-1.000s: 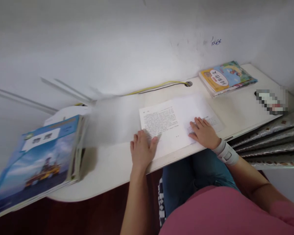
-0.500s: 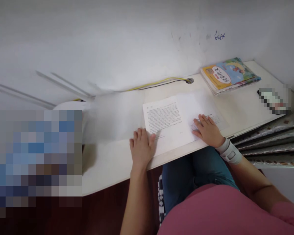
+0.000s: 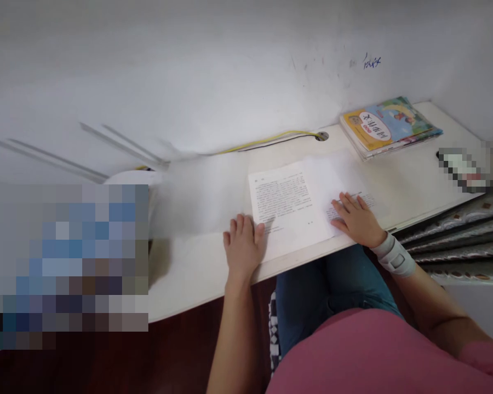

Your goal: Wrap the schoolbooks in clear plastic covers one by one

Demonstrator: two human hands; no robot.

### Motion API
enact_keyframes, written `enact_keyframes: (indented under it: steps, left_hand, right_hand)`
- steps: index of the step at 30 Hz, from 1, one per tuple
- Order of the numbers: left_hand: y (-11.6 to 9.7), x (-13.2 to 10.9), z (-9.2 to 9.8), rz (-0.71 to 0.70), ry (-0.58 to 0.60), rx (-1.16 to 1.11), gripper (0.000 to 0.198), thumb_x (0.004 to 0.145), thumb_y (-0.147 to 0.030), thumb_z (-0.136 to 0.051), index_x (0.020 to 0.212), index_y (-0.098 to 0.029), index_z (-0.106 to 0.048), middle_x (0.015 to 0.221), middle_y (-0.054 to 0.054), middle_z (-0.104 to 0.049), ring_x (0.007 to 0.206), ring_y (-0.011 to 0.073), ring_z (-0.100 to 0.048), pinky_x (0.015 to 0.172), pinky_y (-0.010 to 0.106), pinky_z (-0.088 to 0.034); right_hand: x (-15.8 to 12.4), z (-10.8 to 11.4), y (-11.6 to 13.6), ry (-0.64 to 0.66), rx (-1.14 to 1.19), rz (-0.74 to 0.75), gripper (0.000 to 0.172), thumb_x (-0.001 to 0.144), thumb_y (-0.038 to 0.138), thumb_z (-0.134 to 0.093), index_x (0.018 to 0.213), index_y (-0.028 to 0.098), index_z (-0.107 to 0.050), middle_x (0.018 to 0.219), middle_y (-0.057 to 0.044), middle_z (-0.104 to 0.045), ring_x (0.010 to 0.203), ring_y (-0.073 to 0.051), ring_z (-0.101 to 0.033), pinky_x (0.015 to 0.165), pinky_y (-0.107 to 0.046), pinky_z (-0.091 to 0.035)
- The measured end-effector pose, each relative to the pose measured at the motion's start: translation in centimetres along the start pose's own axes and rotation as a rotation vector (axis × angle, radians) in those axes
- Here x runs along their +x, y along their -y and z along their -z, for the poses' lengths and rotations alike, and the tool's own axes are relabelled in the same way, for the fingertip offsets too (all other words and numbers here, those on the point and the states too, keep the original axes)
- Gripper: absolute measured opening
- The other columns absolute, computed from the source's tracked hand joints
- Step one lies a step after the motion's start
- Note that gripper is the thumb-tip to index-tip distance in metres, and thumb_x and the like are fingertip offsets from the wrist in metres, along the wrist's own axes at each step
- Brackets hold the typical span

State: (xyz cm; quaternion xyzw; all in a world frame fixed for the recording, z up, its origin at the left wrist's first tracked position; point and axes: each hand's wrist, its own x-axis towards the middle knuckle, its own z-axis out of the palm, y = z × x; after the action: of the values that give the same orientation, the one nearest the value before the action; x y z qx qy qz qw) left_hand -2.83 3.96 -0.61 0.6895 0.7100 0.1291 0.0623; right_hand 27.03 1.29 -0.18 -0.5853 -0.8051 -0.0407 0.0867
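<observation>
An open book [image 3: 285,205] with printed text lies on the white desk [image 3: 189,273] in front of me. My left hand [image 3: 242,243] rests flat at the book's lower left corner, fingers spread, with the thumb over the page edge. On the right page lies my right hand [image 3: 357,219], also flat with fingers apart, covering part of the text. A pale band [image 3: 394,256] wraps my right wrist. Neither hand grips anything.
A stack of books [image 3: 390,126] with a colourful top cover stands at the back right. A phone-like object [image 3: 462,169], partly pixelated, lies at the right edge. Yellow and black cables run along the wall into a round desk hole [image 3: 321,136]. Patterned fabric [image 3: 456,235] hangs at right.
The whole view has shifted slightly, so everything appears a little further right. Both hands stay flat in the same places on and beside the book.
</observation>
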Motion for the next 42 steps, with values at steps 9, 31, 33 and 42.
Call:
enact_keyframes:
  steps: [9, 31, 33, 42]
  left_hand:
    - [-0.1, 0.0, 0.1, -0.027, -0.128, -0.107, 0.044, 0.092, -0.040, -0.035, 0.112, -0.013, -0.064, 0.141, 0.019, -0.047, 0.136, 0.0340, -0.035, 0.107, 0.057, -0.030]
    - [0.3, -0.5, 4.1, 0.589, 0.237, -1.724, 0.017, 0.071, -0.017, -0.071, 0.086, -0.011, -0.068, 0.089, 0.011, -0.073, 0.083, 0.0177, -0.068, 0.071, 0.025, -0.054]
    - [0.0, -0.5, 4.1, 0.530, 0.372, -1.647, 0.022, 0.070, -0.022, -0.073, 0.088, -0.010, -0.069, 0.087, 0.011, -0.073, 0.078, 0.0194, -0.068, 0.064, 0.026, -0.053]
    - [-5.8, -1.6, 4.0, 0.026, 0.183, -1.455, 0.057, 0.085, -0.059, -0.049, 0.116, -0.013, -0.065, 0.117, 0.015, -0.067, 0.110, 0.0271, -0.061, 0.095, 0.041, -0.047]
  right_hand:
    - [1.3, 2.4, 1.6, -0.066, 0.068, -0.024, 0.038, 0.095, 0.034, -0.039, 0.121, 0.016, -0.060, 0.129, -0.015, -0.059, 0.121, -0.027, -0.052, 0.107, -0.048, -0.030]
    - [0.0, -0.7, 6.9, -0.084, 0.249, 0.270, 0.047, 0.093, 0.040, -0.047, 0.126, 0.008, -0.055, 0.139, -0.021, -0.049, 0.135, -0.031, -0.037, 0.109, -0.048, -0.034]
    - [0.1, -0.6, 7.1, -0.083, 0.233, 0.268, 0.048, 0.092, 0.042, -0.048, 0.124, 0.008, -0.056, 0.138, -0.021, -0.050, 0.133, -0.032, -0.039, 0.108, -0.047, -0.035]
    - [2.2, 2.5, 8.4, -0.007, 0.356, -0.029, 0.044, 0.096, 0.037, -0.035, 0.126, 0.010, -0.053, 0.094, -0.016, -0.071, 0.083, -0.026, -0.068, 0.075, -0.038, -0.052]
